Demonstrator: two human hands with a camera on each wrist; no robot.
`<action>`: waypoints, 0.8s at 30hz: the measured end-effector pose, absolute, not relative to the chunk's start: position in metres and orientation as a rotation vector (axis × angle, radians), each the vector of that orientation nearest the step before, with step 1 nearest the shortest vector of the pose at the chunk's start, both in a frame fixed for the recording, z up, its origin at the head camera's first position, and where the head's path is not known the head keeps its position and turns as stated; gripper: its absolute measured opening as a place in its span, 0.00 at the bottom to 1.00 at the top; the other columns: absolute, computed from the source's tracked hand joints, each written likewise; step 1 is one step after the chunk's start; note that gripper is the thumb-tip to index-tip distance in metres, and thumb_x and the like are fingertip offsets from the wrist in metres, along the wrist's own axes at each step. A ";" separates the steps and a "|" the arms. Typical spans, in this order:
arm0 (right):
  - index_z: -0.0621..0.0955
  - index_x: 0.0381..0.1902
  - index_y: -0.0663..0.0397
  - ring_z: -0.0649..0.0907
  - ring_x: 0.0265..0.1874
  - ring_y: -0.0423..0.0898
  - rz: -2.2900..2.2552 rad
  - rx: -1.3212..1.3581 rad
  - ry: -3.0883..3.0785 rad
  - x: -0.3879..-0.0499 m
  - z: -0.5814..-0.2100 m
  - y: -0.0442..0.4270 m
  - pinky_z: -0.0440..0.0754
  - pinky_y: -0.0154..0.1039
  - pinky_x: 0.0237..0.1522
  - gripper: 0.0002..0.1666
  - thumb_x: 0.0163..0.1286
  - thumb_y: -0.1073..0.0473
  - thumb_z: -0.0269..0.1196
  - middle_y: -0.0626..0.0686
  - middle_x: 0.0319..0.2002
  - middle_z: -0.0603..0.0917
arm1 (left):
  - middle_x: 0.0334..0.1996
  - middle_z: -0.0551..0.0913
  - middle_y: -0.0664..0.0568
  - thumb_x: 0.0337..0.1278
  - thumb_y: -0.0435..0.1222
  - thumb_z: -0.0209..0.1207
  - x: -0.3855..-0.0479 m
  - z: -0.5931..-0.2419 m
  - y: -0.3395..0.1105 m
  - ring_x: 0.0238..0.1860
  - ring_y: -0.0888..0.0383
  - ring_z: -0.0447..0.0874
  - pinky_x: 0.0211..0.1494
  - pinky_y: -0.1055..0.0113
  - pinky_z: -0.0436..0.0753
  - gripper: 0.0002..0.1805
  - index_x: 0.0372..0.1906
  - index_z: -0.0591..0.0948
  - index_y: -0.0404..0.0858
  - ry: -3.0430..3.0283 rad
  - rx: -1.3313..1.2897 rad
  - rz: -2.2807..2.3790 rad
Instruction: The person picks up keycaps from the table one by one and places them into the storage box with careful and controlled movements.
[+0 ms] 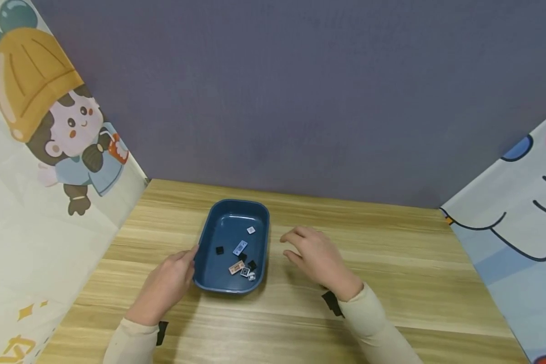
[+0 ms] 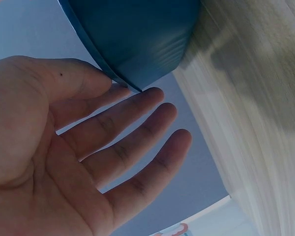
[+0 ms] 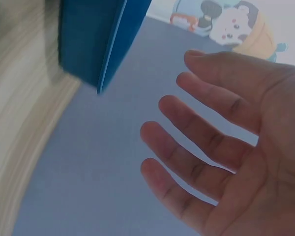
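Observation:
A dark blue rectangular tray (image 1: 211, 227) stands on the wooden table with several small flat pieces in it. Among these are a light blue piece (image 1: 240, 247), a peach piece (image 1: 236, 268), a white square (image 1: 251, 230) and a black square (image 1: 220, 250). At the tray's left edge, my left hand (image 1: 168, 280) touches the rim, its fingers extended; in the left wrist view thumb and forefinger (image 2: 88, 81) meet the rim at one corner. To the tray's right, my right hand (image 1: 316, 255) hovers apart from it, fingers loosely spread and holding nothing.
The wooden tabletop (image 1: 391, 263) runs back to a grey-purple wall panel (image 1: 291, 101). Printed cartoon sheets line the left side (image 1: 36, 212) and the right side (image 1: 518, 202). A black strap end (image 1: 332, 303) shows at the right wrist.

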State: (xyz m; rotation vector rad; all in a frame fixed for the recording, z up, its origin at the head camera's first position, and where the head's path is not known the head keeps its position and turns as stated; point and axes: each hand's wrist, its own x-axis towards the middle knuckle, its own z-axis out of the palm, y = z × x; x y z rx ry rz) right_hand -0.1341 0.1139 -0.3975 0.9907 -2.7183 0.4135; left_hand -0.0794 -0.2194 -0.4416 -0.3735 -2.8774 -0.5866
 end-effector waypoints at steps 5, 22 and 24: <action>0.86 0.50 0.51 0.83 0.46 0.50 0.361 0.927 -2.742 -0.125 -0.397 0.144 0.84 0.50 0.50 0.18 0.63 0.57 0.73 0.50 0.46 0.84 | 0.51 0.83 0.35 0.60 0.24 0.60 -0.080 -0.443 -0.219 0.49 0.38 0.84 0.46 0.46 0.86 0.25 0.64 0.75 0.25 -2.887 -0.368 -0.579; 0.86 0.45 0.54 0.84 0.39 0.51 0.382 0.723 -2.869 -0.107 -0.440 0.203 0.86 0.47 0.35 0.15 0.60 0.61 0.75 0.52 0.41 0.85 | 0.51 0.83 0.34 0.59 0.24 0.60 -0.081 -0.444 -0.219 0.49 0.38 0.84 0.47 0.45 0.86 0.25 0.63 0.75 0.24 -2.878 -0.375 -0.564; 0.86 0.44 0.54 0.83 0.38 0.49 0.401 0.696 -2.906 -0.106 -0.448 0.206 0.86 0.46 0.36 0.14 0.60 0.61 0.74 0.50 0.40 0.85 | 0.51 0.83 0.34 0.59 0.23 0.60 -0.081 -0.444 -0.219 0.49 0.38 0.84 0.47 0.46 0.86 0.25 0.63 0.75 0.24 -2.877 -0.379 -0.560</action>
